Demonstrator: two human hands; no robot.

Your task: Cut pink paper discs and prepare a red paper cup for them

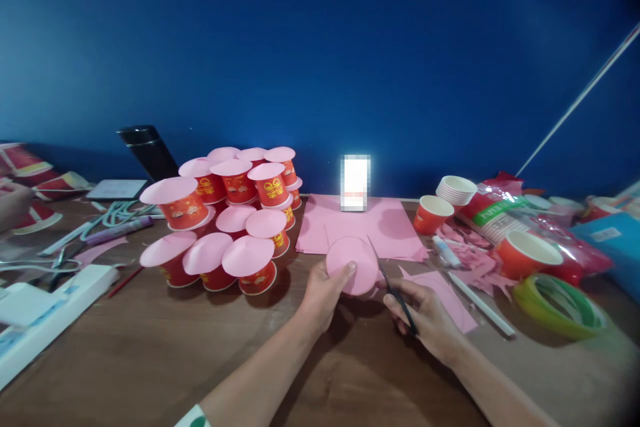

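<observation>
My left hand [327,293] is closed on a round pink paper disc [354,257], the thumb lying flat on its face. In my right hand [425,313] is a pair of dark scissors [400,297], its blades pointing up along the disc's right edge. Whether the blades touch the paper I cannot tell. Behind the disc lies a stack of pink paper sheets [395,223]. A pink paper offcut [445,297] rests on the table just right of the scissors, partly behind my right hand.
Red paper cups topped with pink discs [207,253] are stacked on the left. A bright pixelated screen [355,180] stands at the back. To the right are open cups [527,255], pink scraps [470,250], a white pen [483,303] and green-yellow tape [560,307]. A power strip [65,310] lies left.
</observation>
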